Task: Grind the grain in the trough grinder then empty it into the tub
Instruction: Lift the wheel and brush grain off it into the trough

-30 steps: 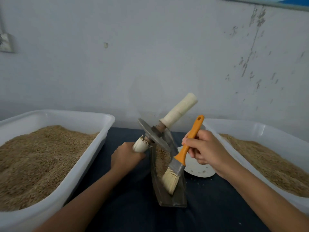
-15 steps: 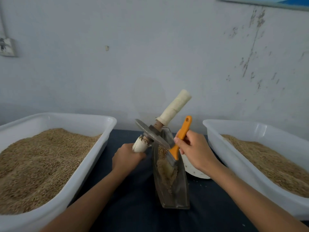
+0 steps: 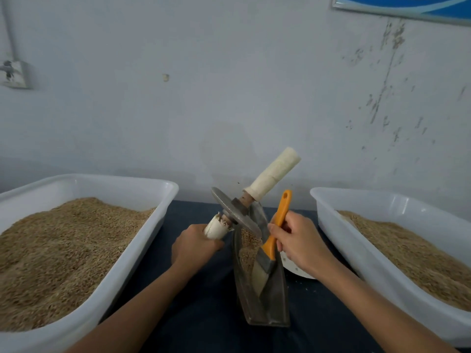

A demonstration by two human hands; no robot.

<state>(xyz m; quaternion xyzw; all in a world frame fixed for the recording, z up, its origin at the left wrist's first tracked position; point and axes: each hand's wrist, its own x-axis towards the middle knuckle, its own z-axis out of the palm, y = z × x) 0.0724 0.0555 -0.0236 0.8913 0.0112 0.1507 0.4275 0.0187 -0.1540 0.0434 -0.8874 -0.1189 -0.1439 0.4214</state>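
Observation:
The metal trough grinder [image 3: 275, 296] stands on the dark table between two tubs, with grain [image 3: 248, 247] lying in its far half. My left hand [image 3: 195, 244] grips the near white handle of the grinding wheel [image 3: 235, 212], which is lifted and tilted above the trough; its far handle [image 3: 276, 171] points up to the right. My right hand [image 3: 298, 242] grips the orange handle of a brush [image 3: 270, 253]. The bristles rest inside the trough against the grain.
A white tub [image 3: 158, 207] heaped with grain fills the left side. A second white tub [image 3: 339, 240] with grain stands at the right. A white plate [image 3: 293, 268] lies behind my right hand, partly hidden. The wall is close behind.
The brush has moved along the trough, from its near end to the grain in the far half and a little back. The wheel stays lifted in my left hand.

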